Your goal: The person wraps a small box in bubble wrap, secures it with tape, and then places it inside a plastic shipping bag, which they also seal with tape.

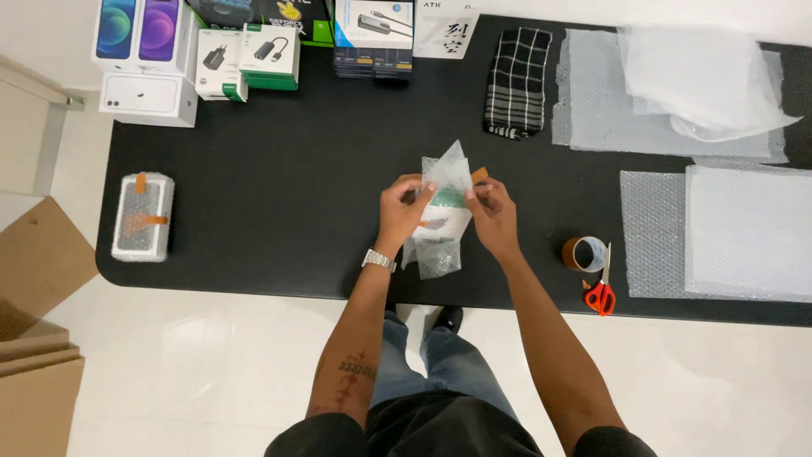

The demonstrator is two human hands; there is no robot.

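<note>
- Black table [279,195]: work surface; boxed goods along its far edge, flat bubble-wrap sheets [719,237] at the right.
- Wrapped parcel [142,217]: bubble-wrapped, taped, near the table's left end, well apart from the hands.
- Small box in bubble wrap [444,203]: held just above the table's near-centre; the film hangs loose below. Judged light, with a stiff core and soft, slippery wrap; best taken at the box's edges.
- Left hand [399,207]: fingers closed on the box's left side.
- Right hand [493,216]: fingers pinching wrap and a strip of brown tape [479,174].
- Tape roll [584,253] and orange scissors [600,292]: right of the hands.
</note>
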